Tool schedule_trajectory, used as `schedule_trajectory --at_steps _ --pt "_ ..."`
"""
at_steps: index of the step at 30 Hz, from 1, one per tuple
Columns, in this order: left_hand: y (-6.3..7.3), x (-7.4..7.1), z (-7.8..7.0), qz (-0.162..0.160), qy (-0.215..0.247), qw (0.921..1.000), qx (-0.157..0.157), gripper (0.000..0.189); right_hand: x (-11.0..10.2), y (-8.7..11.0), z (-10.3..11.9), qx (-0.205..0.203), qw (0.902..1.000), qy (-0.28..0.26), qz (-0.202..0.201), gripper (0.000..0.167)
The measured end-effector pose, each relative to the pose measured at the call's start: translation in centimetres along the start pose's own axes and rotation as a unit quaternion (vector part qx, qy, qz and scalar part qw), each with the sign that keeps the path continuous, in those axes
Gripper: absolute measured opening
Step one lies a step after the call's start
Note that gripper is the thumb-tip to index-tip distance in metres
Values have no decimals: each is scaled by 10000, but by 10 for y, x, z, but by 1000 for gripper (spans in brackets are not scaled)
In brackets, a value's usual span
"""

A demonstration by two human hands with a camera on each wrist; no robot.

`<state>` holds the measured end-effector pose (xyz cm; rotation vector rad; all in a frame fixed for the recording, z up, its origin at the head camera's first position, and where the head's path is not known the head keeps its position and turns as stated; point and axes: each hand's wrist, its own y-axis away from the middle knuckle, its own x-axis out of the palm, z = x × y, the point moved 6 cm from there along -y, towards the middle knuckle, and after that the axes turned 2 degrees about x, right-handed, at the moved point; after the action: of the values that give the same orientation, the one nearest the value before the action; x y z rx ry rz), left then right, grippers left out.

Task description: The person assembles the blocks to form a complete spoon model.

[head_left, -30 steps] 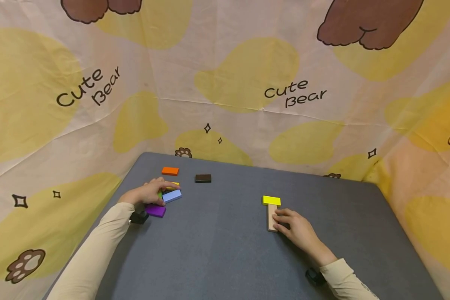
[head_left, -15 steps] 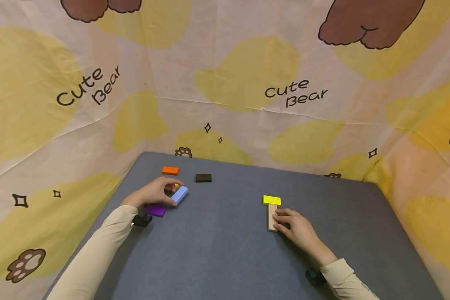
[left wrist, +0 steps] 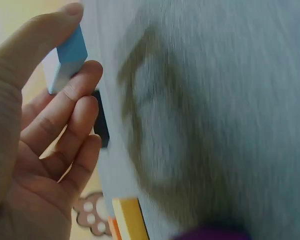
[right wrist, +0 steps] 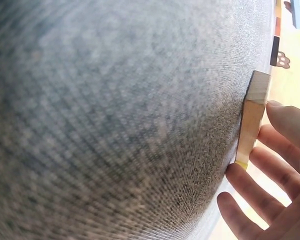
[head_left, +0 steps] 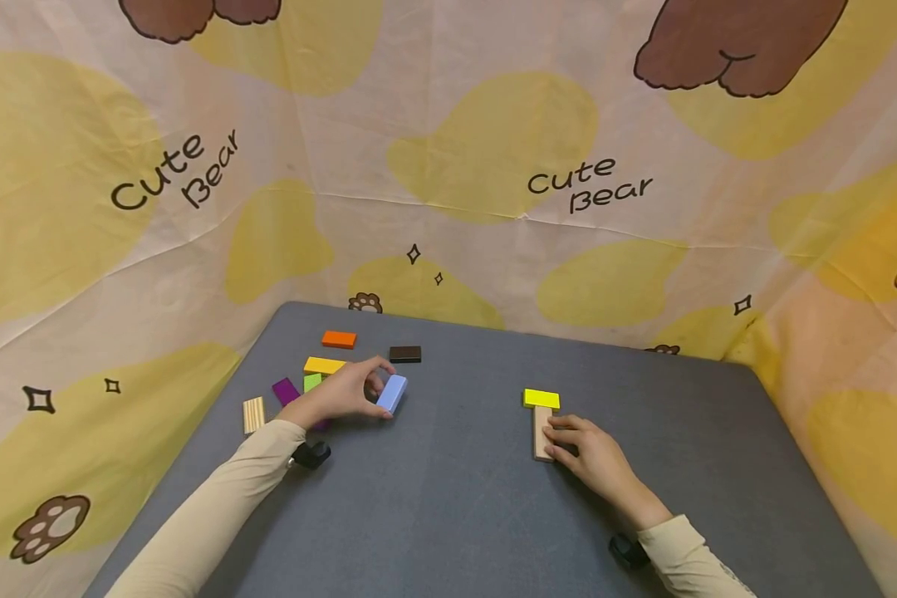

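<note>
My left hand (head_left: 347, 390) pinches a light blue block (head_left: 392, 394) between thumb and fingers, above the table in the left wrist view, where its shadow falls on the cloth. My right hand (head_left: 586, 457) touches the right side of a plain wooden block (head_left: 541, 433) with loosely extended fingers. That block lies lengthwise, and a bright yellow block (head_left: 541, 399) lies crosswise at its far end, forming a T. In the right wrist view the thumb tip is right at the edge of the wooden block (right wrist: 252, 117).
Around the left forearm lie a golden yellow block (head_left: 324, 365), a green block (head_left: 312, 382), a purple block (head_left: 286, 391) and a striped wooden block (head_left: 253, 414). Farther back are an orange block (head_left: 340, 340) and a black block (head_left: 405, 355). A patterned cloth wall borders the grey table (head_left: 448, 515).
My left hand has picked up the light blue block and carried it to the right, turning it more lengthwise and uncovering blocks behind. The right hand and its blocks stay put.
</note>
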<state>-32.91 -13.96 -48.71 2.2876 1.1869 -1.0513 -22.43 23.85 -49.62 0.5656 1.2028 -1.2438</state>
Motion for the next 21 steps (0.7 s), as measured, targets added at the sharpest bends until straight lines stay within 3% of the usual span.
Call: schedule_trajectory --at_steps 21 --pt "-34 63 -53 562 210 9951 789 62 -1 0 0 70 9999 32 74 35"
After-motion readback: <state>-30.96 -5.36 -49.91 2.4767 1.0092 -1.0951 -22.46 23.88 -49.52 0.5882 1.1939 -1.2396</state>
